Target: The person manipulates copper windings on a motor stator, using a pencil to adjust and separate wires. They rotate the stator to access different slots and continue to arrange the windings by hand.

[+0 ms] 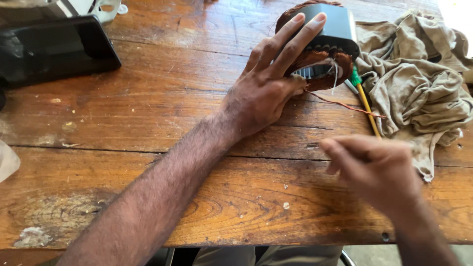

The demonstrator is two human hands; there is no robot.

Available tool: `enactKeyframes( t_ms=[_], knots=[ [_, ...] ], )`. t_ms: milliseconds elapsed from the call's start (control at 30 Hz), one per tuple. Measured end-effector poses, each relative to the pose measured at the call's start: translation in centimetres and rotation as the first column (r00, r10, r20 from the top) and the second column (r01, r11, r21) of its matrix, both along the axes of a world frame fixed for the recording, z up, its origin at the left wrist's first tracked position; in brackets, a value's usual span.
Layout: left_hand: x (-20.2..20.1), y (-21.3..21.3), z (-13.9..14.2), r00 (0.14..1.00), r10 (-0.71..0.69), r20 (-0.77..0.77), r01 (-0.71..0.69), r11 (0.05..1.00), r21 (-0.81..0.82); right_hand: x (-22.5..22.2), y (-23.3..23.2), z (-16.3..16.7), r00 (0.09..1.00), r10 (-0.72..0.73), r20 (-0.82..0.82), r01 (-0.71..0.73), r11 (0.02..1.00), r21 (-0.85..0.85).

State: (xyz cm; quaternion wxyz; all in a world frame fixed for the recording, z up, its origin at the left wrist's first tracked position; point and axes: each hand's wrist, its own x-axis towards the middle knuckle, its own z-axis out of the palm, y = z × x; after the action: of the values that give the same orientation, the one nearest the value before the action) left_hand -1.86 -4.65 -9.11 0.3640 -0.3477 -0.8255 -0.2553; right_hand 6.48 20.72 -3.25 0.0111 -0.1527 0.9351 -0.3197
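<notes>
A black motor stator (335,30) with copper-coloured windings lies on its side on the wooden table (148,113). My left hand (268,83) grips its near side, fingers spread over the black casing. A thin reddish wire (345,104) trails from the windings towards the right. My right hand (377,170) hovers blurred above the table's front edge, fingers curled together; whether it pinches the wire's end is unclear.
A crumpled beige cloth (419,74) lies at the right. A yellow rod with a green tip (365,101) lies between the cloth and the stator. A black tray-like object (54,49) sits at the far left. The table's front edge runs along the bottom.
</notes>
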Motion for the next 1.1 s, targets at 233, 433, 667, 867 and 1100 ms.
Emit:
enactKeyframes(
  t_ms=[233,433,667,867,1100],
  knots=[
    [-0.4,0.5,-0.1,0.998,0.047,-0.050,-0.050,0.997,-0.054,-0.6,-0.8,2.0,0.752,0.342,-0.563,-0.163,0.925,0.345],
    [-0.1,0.0,0.3,1.000,0.020,0.012,-0.019,0.997,-0.073,-4.9,2.3,4.0,0.940,0.048,-0.339,0.030,0.975,0.219],
    [0.1,-0.3,0.5,0.997,0.024,0.071,-0.018,0.997,-0.075,-3.9,2.8,2.7,0.921,-0.120,0.370,0.199,0.962,-0.184],
    [-0.4,0.5,-0.1,0.988,-0.062,-0.144,0.071,0.996,0.055,-3.7,3.7,0.6,0.829,0.027,0.558,0.305,0.815,-0.493],
    [-0.4,1.2,-0.2,0.997,-0.038,-0.073,0.041,0.998,0.050,-3.4,3.7,0.6,0.779,0.041,0.625,0.385,0.756,-0.529]
  ],
)
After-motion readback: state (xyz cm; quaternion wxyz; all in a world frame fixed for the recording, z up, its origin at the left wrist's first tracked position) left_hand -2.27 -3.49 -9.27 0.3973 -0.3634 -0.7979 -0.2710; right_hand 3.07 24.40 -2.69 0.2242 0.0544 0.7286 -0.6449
